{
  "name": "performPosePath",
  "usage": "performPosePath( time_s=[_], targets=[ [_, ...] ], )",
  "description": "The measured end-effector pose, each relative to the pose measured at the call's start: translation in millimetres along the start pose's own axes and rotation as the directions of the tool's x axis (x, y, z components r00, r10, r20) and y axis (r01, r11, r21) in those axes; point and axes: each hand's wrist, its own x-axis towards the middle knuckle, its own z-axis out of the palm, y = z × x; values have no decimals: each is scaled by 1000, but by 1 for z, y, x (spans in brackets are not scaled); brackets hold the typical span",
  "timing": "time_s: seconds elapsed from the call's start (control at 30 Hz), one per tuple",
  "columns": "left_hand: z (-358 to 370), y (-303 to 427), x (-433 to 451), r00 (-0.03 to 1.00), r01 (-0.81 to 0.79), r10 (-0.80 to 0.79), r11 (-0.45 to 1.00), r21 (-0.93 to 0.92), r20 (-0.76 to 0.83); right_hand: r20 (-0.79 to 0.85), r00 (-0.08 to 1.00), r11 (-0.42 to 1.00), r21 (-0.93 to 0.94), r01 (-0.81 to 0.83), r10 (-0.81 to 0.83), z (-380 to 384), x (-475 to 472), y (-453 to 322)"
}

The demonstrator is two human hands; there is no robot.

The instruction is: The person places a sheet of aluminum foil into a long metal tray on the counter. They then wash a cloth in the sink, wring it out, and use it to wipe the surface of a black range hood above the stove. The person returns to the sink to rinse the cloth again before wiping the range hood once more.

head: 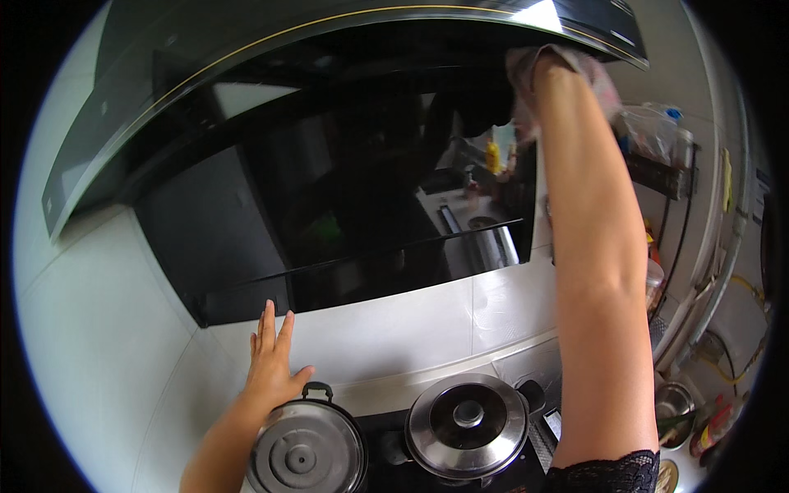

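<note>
A glossy black range hood panel (345, 197) fills the middle, mirroring parts of the kitchen. High at the right, my right hand (553, 61) holds a greyish-pink cloth (595, 77) against the hood's upper right corner; the fingers are mostly hidden by the cloth and the angle. My left hand (271, 360) is raised at the lower left with fingers spread and nothing in it. Its fingertips overlap the panel's lower edge in view; whether they touch it I cannot tell. Above, the hood's dark upper section (296, 37) carries a thin gold line.
Below on a black cooktop (385, 471) stand a lidded metal pot (308, 444) and a lidded pan (468, 425) with a dark handle. To the right, a black rack (656, 175) holds bags and jars. A metal bowl (675, 407) and a red-labelled bottle (709, 434) sit lower right.
</note>
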Motion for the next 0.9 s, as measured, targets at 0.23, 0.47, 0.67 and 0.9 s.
performPosePath(
  time_s=[0.23,0.47,0.67,0.9],
  targets=[
    [1,-56,-27,995,100,-100,986,-137,7,-37,992,992,-43,-120,118,0,-42,-110],
    [2,-94,-59,985,171,-173,961,-217,14,181,976,990,93,103,-118,-14,-128,-316],
    [24,-128,-69,981,187,-195,936,-298,4,403,806,884,366,292,-433,-43,-159,-427],
    [28,-148,-80,982,185,-186,949,-256,20,644,631,823,567,-13,-433,-43,-156,-418]
  ],
)
